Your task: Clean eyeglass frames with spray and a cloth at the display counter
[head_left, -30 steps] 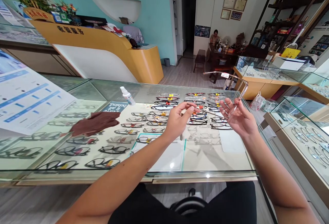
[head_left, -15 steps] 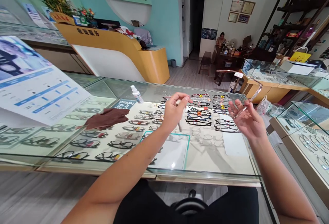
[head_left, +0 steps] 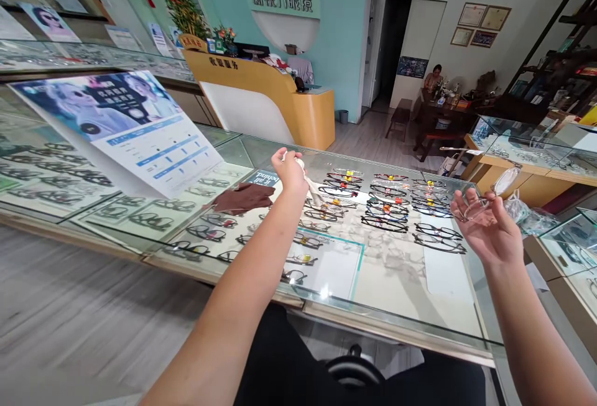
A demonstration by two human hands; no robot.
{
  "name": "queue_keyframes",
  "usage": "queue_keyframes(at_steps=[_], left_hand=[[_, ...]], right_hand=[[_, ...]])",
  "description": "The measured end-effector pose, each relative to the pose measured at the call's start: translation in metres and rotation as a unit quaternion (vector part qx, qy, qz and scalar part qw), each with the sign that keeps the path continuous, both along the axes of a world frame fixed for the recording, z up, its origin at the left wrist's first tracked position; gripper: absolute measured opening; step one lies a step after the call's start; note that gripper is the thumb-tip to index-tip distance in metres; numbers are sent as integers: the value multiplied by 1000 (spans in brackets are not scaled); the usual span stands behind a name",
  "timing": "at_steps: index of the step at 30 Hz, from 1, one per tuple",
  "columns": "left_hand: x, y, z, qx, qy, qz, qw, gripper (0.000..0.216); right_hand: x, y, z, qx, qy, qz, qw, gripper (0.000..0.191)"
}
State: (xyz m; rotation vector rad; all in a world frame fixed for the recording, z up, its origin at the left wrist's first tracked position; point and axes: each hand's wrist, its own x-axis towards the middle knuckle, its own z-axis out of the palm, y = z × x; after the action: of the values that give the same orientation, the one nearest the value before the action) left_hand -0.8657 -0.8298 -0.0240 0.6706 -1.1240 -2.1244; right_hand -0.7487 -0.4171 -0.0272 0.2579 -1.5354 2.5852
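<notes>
My left hand reaches out over the glass counter and is closed at the small white spray bottle, only the tip of which shows past my fingers. A pale strip of cloth hangs from the same hand. My right hand is raised at the right, palm up with fingers curled, and holds clear-framed glasses with a small tag on one temple. A brown cloth lies on the glass just left of my left hand.
Rows of spectacle frames lie inside the case under the glass. A large slanted poster stands at the left. A yellow reception desk is behind. A person sits at a far table. More glass cases stand to the right.
My left hand moved from beside the glasses out to the spray bottle and closed on it. My right hand stayed raised with the clear glasses. My view swung left.
</notes>
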Motion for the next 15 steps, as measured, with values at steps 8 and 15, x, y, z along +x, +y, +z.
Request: queue_keyframes(at_steps=[8,15], left_hand=[[-16,-22,-18,35,-65,-68,995,67],[-24,-31,-26,37,-96,-87,991,29]], right_hand=[[-1,-3,-1,1,-11,8,1000,14],[0,-3,-1,6,-10,11,1000,16]])
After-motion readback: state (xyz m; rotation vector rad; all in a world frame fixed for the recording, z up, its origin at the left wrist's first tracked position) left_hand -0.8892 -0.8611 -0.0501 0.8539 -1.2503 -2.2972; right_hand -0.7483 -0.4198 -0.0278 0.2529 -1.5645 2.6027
